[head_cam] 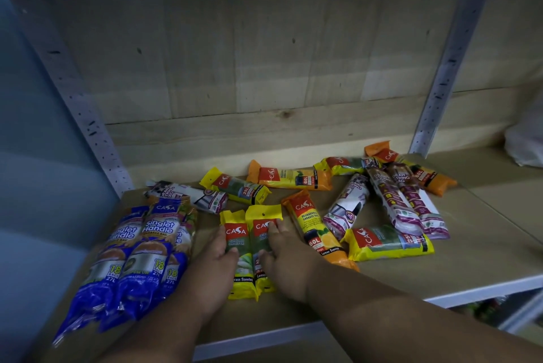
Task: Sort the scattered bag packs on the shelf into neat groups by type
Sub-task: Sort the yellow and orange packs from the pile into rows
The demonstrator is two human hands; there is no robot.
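Two yellow packs lie side by side near the shelf's front. My left hand presses the left one's edge and my right hand rests on the right one, fingers spread over its red label. Three blue singlet-handle packs lie grouped at the left. Other yellow packs lie behind and at the right. Orange packs are scattered at the centre, the back and the far right. Purple-and-white drawstring packs lie at the right and back left.
The wooden shelf board has a white front edge and grey perforated uprights at the left and right. A wooden back panel closes the rear. A pale bag sits at the far right. Goods show dimly on the level below.
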